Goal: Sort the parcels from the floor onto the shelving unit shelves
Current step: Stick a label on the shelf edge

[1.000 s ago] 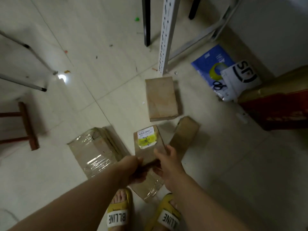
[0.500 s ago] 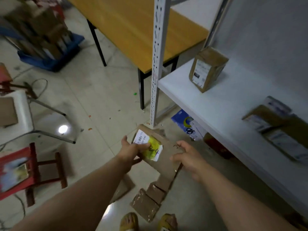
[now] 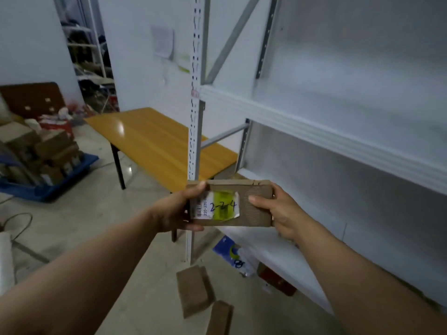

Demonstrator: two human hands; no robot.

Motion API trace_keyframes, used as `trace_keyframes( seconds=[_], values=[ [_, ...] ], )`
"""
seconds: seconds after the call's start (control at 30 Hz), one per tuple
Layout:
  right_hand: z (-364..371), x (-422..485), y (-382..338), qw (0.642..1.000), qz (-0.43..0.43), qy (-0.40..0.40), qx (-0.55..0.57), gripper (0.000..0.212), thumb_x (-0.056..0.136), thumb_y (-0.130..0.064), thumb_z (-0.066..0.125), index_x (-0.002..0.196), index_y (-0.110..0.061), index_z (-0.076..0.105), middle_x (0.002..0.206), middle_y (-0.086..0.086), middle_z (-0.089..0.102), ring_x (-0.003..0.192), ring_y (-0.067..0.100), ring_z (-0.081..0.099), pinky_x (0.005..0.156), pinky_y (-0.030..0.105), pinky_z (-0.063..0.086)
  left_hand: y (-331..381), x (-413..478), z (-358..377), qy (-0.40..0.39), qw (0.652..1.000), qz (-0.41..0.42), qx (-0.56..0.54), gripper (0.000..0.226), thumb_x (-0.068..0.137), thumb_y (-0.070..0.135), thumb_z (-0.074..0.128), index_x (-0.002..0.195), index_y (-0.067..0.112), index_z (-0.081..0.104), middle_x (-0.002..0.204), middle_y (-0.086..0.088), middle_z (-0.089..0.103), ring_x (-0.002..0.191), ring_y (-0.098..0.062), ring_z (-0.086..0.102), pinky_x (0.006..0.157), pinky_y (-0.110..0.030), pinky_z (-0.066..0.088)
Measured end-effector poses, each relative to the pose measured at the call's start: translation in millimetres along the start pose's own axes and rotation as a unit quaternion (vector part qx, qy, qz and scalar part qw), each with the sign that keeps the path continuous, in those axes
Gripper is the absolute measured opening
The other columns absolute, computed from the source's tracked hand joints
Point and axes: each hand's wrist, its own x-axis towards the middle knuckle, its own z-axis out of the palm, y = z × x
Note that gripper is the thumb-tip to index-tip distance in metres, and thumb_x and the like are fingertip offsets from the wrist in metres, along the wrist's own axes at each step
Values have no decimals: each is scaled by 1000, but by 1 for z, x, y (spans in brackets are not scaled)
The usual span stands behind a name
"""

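Note:
I hold a flat brown cardboard parcel (image 3: 251, 189) level in front of me, beside the white shelving unit (image 3: 338, 139). Its white and yellow label reads "2-2-4". My left hand (image 3: 179, 211) grips the parcel's left end, thumb on top. My right hand (image 3: 278, 211) grips the right end, thumb lying across the face. On the floor below lie two more brown parcels (image 3: 193, 290) (image 3: 221, 317). A blue and white mail bag (image 3: 233, 256) lies under the lowest shelf.
A white perforated upright (image 3: 194, 97) marks the shelving's left front corner. A yellow-topped table (image 3: 157, 141) stands behind it. A blue bin (image 3: 48, 184) piled with boxes sits at the left. A red box (image 3: 278, 280) lies under the shelf.
The parcel has come up from the floor to chest height and turned level. My view has risen from the floor to the shelves, and both hands now grip the parcel's ends.

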Motion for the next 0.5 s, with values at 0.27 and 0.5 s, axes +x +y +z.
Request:
trace_keyframes(
  seconds=[0.27, 0.5],
  values=[
    [-46, -61, -69, 998, -13, 67, 9, 18, 95, -37, 68, 108, -25, 64, 76, -3, 77, 62, 14, 72, 54, 30, 56, 100, -30, 51, -100, 994, 6, 41, 52, 90, 54, 59, 107, 5, 66, 90, -13, 72, 66, -23, 67, 39, -22, 49],
    [-88, -112, -103, 989, -43, 138, 31, 17, 95, -31, 67, 110, -33, 59, 101, -2, 76, 91, 20, 72, 69, 38, 59, 156, -51, 116, -100, 981, 85, 144, 35, 97, 34, 59, 114, 4, 63, 87, -8, 74, 64, -16, 66, 36, -17, 40]
  ],
)
